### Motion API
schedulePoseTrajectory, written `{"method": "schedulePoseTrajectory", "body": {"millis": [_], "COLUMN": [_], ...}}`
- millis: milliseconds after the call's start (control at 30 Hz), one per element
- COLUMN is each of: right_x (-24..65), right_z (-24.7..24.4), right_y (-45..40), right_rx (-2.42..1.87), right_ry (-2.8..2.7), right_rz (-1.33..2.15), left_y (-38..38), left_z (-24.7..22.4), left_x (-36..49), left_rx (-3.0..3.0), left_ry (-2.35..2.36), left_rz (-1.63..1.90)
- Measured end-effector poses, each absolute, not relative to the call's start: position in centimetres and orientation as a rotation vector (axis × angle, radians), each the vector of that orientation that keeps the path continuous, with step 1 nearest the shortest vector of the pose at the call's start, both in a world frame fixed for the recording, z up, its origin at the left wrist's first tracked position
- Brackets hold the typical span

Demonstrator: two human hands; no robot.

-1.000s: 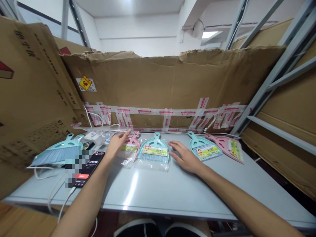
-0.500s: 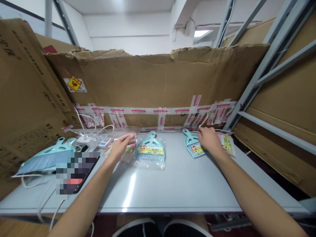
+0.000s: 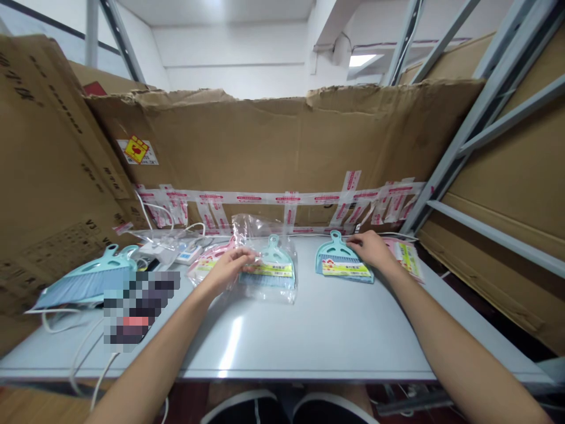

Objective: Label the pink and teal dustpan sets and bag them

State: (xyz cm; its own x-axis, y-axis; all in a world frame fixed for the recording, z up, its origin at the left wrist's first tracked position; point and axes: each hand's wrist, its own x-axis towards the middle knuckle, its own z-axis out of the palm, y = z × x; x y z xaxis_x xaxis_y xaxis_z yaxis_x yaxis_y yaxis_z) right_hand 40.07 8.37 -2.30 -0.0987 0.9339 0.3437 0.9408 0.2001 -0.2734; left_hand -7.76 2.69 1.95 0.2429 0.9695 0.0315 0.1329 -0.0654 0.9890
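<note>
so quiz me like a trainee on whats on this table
1. True or false: the right hand touches the teal plastic dustpan with a yellow label.
2. Which hand touches the clear plastic bag around the other teal plastic dustpan?
3. Fill in: behind the pale grey table, the brown taped sheet is made of ____.

Key: 1 true; 2 left hand; 3 cardboard
</note>
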Motion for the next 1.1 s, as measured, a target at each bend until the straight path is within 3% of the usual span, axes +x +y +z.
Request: {"method": "schedulePoseTrajectory", "body": {"millis": [367, 600, 767, 933, 1100], "right_x": [37.1, 37.3, 37.4, 37.5, 37.2], "right_z": [-2.4, -2.3, -2.1, -2.1, -2.3], "right_y": [7.2, 7.2, 7.1, 7.2, 7.2], "right_rx": [-1.813, -1.868, -1.833, -1.690, -1.633], "right_ry": [-2.032, -2.032, -1.981, -1.810, -1.668], "right_rz": [0.312, 0.338, 0.437, 0.650, 0.732], "left_y": [4.2, 2.3, 2.4, 3.6, 3.2], "left_z": [1.2, 2.5, 2.3, 0.5, 0.2], "left_x": [-9.1, -10.6, -10.6, -9.3, -8.7], "left_rx": [1.278, 2.095, 2.760, 2.855, 2.846], "left_ry": [1.184, 1.370, 1.335, 1.331, 1.321], "left_rz": [1.401, 2.071, 1.680, 1.077, 0.891]}}
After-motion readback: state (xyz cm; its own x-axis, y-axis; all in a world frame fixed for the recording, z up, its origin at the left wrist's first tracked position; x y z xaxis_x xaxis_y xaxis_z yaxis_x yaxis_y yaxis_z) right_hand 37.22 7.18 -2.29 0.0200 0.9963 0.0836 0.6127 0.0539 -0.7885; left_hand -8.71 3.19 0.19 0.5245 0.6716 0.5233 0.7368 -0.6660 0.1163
